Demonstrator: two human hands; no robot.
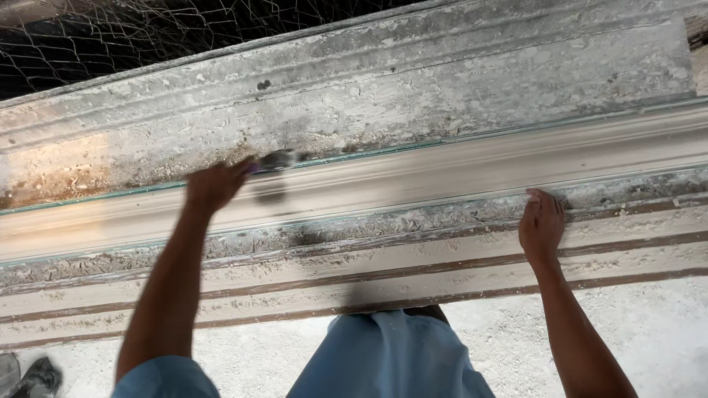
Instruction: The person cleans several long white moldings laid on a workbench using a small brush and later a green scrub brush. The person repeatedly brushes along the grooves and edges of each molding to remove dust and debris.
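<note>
The left hand [214,184] is closed around a brush [274,161], blurred, whose dark head lies against the far edge of a long pale moulding [442,173] that runs from left to right across the view, tilted slightly upward to the right. The right hand [542,225] lies open and flat, fingers spread, on the crusted near rim [413,221] of the mould just beside the moulding. Behind the moulding a rough, plaster-caked slab [413,88] runs parallel to it, stained brown at its left end. Above that hangs wire netting [110,37] against a dark background. Nearer the person, striped boards [310,276] with brown lines lie between the mould and the speckled floor [649,332]. A light blue garment [391,354] fills the bottom middle, and a dark shoe [33,377] shows at the lower left corner
</note>
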